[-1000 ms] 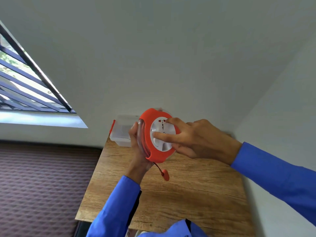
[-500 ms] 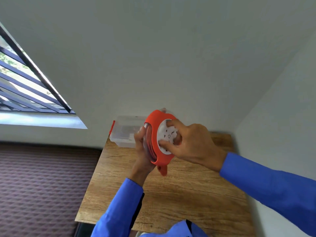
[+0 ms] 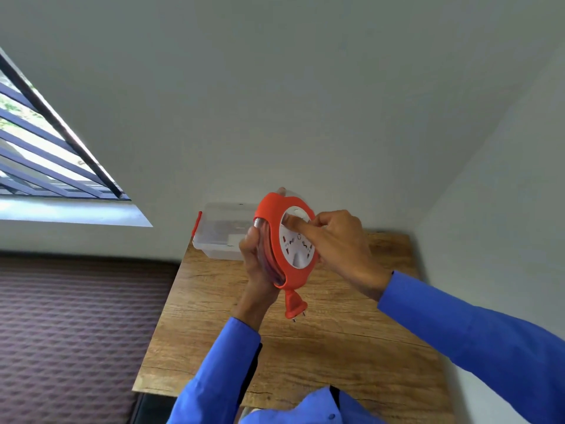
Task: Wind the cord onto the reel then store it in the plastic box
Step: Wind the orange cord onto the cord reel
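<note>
Holding the orange cord reel (image 3: 286, 243) above the wooden table (image 3: 330, 341), the person keeps it upright with its white socket face (image 3: 298, 244) turned toward the right. It looks like a rigid plastic shell, light enough for one hand, and probably smooth, so the safest hold seems to be around the rim, where the palm can stop it from turning. The left hand (image 3: 258, 264) does this: its grip is closed around the back and edge of the reel, thumb on the near side, wrist straight below it. The right hand (image 3: 331, 243) comes from the right side with the wrist bent, its fingertips (image 3: 290, 221) pressed on the white face as if to turn it. The red cord (image 3: 269, 240) lies in coils inside the clear side, and only the plug (image 3: 294, 306) hangs free under the reel, so the winding seems almost finished. The clear plastic box (image 3: 223, 234) stands just behind the reel, at the far edge of the table, near the wall.
</note>
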A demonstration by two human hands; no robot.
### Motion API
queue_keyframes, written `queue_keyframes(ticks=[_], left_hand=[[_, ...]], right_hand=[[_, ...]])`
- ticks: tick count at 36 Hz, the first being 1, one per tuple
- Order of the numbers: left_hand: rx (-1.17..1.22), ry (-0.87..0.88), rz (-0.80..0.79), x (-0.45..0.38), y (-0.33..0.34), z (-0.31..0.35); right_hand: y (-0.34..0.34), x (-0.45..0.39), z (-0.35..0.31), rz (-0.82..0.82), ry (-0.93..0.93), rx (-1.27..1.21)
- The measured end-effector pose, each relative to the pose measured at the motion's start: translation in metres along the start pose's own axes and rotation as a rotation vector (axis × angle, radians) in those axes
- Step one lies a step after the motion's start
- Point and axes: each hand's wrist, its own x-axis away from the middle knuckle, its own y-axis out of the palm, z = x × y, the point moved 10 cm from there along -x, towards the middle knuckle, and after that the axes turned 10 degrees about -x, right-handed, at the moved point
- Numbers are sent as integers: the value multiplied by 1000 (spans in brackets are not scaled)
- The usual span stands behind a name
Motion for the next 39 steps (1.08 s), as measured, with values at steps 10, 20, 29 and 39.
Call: queue_keyframes(ticks=[10, 20, 29, 39], left_hand=[[-38, -61, 15, 0, -4, -7], [12, -74, 336, 16, -47, -6], [46, -156, 363, 37, -63, -31], [-58, -349, 362, 49, -96, -85]], right_hand=[[0, -2, 3, -39, 36, -46], [-24, -7, 1, 9, -181, 17], [50, 30, 109, -473, 520, -654], [49, 13, 162, -291, 542, -715]])
